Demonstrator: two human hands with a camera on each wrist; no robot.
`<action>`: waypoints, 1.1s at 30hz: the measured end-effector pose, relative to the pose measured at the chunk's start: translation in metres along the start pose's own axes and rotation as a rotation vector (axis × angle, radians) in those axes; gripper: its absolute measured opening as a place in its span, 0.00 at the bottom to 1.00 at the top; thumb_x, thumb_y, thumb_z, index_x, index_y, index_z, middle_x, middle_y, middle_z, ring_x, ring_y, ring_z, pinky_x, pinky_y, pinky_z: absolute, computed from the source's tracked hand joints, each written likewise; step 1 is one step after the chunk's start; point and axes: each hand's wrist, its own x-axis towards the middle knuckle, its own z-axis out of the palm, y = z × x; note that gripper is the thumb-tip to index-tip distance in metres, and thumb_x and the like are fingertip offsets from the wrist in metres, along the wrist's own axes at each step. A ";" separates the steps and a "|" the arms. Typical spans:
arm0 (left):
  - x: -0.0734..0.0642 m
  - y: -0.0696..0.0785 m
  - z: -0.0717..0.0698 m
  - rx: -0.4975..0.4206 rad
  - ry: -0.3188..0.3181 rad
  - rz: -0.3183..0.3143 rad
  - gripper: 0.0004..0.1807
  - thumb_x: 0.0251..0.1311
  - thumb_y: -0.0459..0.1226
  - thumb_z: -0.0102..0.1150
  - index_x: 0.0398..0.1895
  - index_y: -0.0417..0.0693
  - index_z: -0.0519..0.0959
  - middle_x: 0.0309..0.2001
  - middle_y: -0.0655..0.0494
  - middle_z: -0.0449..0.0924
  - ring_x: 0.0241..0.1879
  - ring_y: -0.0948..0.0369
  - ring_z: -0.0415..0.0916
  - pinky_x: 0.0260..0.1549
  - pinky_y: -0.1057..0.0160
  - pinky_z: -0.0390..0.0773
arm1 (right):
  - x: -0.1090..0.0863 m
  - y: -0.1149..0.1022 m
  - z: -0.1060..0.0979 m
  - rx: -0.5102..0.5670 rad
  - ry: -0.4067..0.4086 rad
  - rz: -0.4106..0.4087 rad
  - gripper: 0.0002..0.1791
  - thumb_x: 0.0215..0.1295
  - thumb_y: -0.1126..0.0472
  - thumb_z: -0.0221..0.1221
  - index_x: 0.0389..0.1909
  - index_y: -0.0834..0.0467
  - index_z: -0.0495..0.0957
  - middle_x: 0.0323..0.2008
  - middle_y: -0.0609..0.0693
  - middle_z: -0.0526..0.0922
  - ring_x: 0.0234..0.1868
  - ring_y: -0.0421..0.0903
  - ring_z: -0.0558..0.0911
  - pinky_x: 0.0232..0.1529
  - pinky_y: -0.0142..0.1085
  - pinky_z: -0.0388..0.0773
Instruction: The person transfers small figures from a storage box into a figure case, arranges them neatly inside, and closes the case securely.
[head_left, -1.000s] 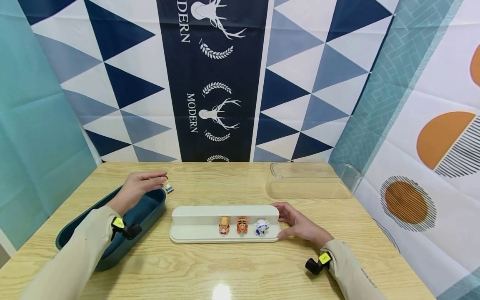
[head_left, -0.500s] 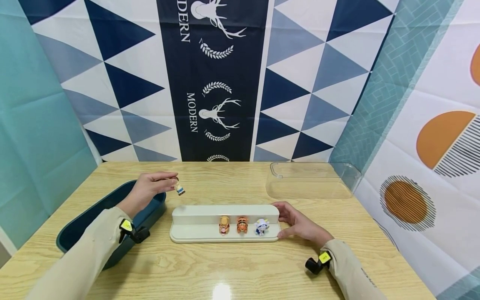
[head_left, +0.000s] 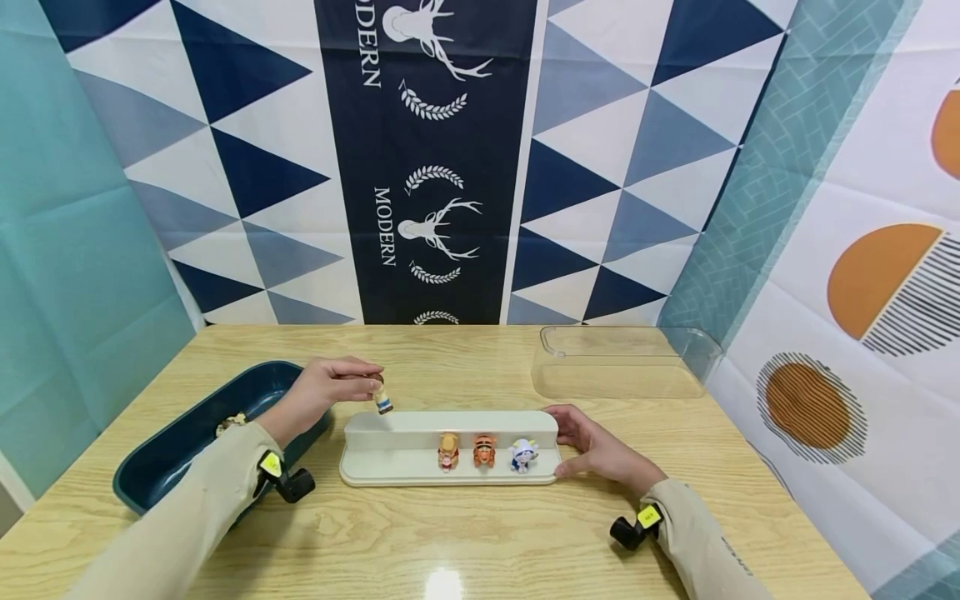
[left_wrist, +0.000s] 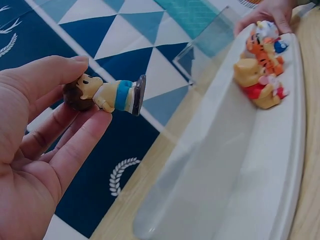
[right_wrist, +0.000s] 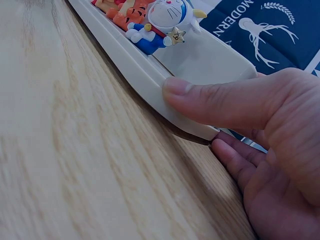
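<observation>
My left hand (head_left: 318,396) pinches a small toy figurine (left_wrist: 100,94) by its brown-haired head, thumb on one side and fingers on the other. The figurine has a blue band and dark feet, and hangs just over the left end of a cream stepped display stand (head_left: 390,467). My right hand (head_left: 603,454) grips the stand's right end, its thumb on the front rim. On the stand's lower step sit a yellow bear figurine (head_left: 448,450), an orange tiger figurine (head_left: 484,451) and a white-and-blue figurine (head_left: 523,455).
A dark blue tub (head_left: 153,458) stands at the left, partly under my left forearm, with a small yellowish-brown item (head_left: 231,423) inside. A clear plastic cover (head_left: 618,377) rests at the back right. Patterned cloth (head_left: 442,167) hangs behind the wooden table (head_left: 465,533).
My left hand has carried the figurine rightward and slightly down, from above the tub to the stand's left end. More of the tub's inside shows. My right hand has stayed on the stand.
</observation>
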 end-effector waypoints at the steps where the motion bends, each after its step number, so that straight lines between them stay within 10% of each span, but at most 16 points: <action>1: 0.000 0.000 0.002 0.010 -0.006 0.000 0.23 0.64 0.32 0.64 0.58 0.25 0.75 0.50 0.45 0.81 0.41 0.61 0.84 0.46 0.58 0.82 | 0.000 0.000 0.000 -0.001 0.000 0.001 0.46 0.53 0.72 0.71 0.70 0.70 0.55 0.62 0.70 0.67 0.60 0.39 0.73 0.60 0.29 0.69; 33: -0.004 -0.021 0.047 0.151 -0.165 0.063 0.16 0.56 0.33 0.72 0.47 0.34 0.85 0.42 0.50 0.82 0.42 0.56 0.79 0.39 0.64 0.80 | 0.000 0.000 0.001 -0.004 0.007 0.013 0.47 0.54 0.72 0.71 0.71 0.70 0.54 0.63 0.69 0.66 0.60 0.39 0.73 0.60 0.29 0.70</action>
